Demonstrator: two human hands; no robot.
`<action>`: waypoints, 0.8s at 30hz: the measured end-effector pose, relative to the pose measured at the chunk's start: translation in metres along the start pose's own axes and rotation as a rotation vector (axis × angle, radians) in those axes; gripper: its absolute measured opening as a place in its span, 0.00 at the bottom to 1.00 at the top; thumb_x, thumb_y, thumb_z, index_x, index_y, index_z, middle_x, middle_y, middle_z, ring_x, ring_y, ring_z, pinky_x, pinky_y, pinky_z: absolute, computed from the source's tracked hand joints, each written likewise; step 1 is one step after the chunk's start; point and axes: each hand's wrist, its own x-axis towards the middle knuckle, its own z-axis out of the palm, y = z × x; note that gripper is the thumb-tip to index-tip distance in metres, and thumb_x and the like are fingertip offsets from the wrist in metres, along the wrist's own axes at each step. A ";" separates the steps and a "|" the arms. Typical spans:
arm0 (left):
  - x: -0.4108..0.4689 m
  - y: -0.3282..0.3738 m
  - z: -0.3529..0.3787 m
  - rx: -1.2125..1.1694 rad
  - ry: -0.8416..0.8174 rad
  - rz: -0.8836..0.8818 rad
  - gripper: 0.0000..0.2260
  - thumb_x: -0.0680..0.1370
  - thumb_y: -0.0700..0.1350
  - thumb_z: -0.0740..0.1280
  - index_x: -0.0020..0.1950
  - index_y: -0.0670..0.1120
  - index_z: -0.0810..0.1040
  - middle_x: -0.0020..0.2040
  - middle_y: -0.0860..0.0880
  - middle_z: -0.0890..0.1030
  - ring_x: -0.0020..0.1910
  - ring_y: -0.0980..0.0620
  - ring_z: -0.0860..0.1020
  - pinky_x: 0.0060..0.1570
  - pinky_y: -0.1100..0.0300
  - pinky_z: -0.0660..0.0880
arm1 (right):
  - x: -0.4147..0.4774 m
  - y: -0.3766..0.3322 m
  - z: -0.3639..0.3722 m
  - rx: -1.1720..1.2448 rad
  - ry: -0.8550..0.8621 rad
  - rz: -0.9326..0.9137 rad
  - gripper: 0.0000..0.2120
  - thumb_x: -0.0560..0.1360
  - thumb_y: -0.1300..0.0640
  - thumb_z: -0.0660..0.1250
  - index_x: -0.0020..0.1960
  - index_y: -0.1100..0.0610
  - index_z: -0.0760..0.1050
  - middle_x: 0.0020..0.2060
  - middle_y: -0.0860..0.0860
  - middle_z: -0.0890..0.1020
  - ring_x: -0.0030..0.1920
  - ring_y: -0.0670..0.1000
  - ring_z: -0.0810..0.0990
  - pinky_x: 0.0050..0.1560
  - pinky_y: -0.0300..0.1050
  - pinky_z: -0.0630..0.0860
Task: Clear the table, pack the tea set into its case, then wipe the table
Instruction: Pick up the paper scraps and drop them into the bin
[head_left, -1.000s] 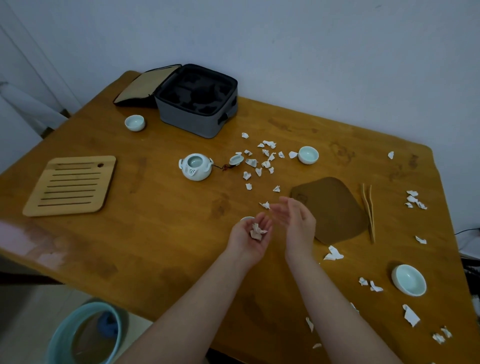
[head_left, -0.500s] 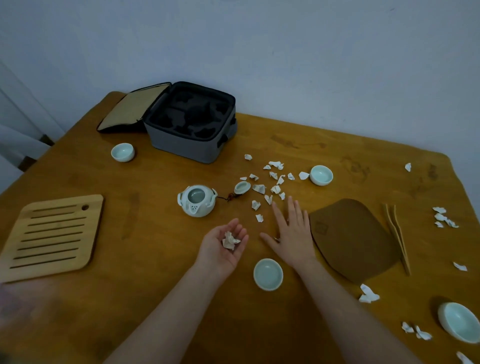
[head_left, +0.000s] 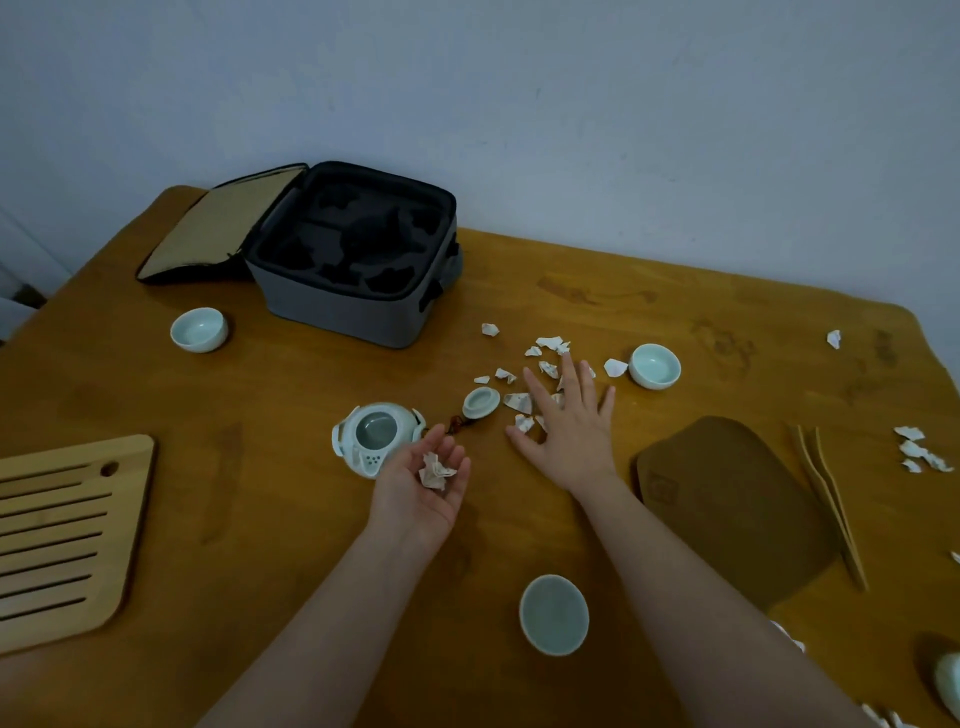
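My left hand (head_left: 421, 493) lies palm up beside the pale teapot (head_left: 376, 436), with a small heap of white paper scraps (head_left: 436, 470) resting in its cupped palm. My right hand (head_left: 566, 426) is flat on the wooden table (head_left: 208, 415), fingers spread over several loose scraps (head_left: 519, 402) near the teapot lid (head_left: 480, 402). The grey tea-set case (head_left: 353, 254) stands open at the back, its black foam slots bare. Teacups sit at the far left (head_left: 199, 329), right of the scraps (head_left: 654, 365) and near my forearms (head_left: 554, 614).
A slatted bamboo tray (head_left: 62, 535) lies at the left edge. A brown cloth (head_left: 727, 509) and bamboo tongs (head_left: 831, 504) lie to the right. More scraps (head_left: 919, 449) are scattered far right, and another cup (head_left: 948, 686) shows at the bottom right corner.
My right hand moved away from my left palm and further back onto the scraps by the lid. My left hand followed toward the teapot, still carrying scraps. The view tilted up.
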 end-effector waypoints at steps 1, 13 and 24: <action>0.001 0.003 0.004 -0.004 -0.005 0.000 0.10 0.80 0.42 0.61 0.56 0.41 0.80 0.48 0.45 0.81 0.47 0.50 0.79 0.45 0.57 0.78 | 0.004 0.002 -0.001 -0.003 0.001 0.015 0.36 0.73 0.27 0.52 0.78 0.38 0.50 0.79 0.53 0.43 0.78 0.58 0.40 0.73 0.70 0.45; 0.010 0.008 0.015 0.027 -0.053 -0.009 0.10 0.80 0.42 0.61 0.55 0.44 0.81 0.44 0.47 0.81 0.42 0.52 0.78 0.41 0.60 0.75 | 0.052 -0.006 0.002 0.001 -0.015 0.031 0.34 0.74 0.27 0.48 0.77 0.39 0.57 0.79 0.51 0.54 0.78 0.58 0.48 0.73 0.70 0.43; 0.009 0.008 0.013 0.021 -0.026 0.002 0.10 0.80 0.43 0.61 0.55 0.46 0.81 0.42 0.49 0.81 0.39 0.53 0.77 0.38 0.61 0.73 | 0.029 -0.007 -0.002 0.059 0.180 -0.011 0.16 0.80 0.46 0.61 0.61 0.54 0.77 0.56 0.53 0.75 0.56 0.53 0.71 0.55 0.47 0.70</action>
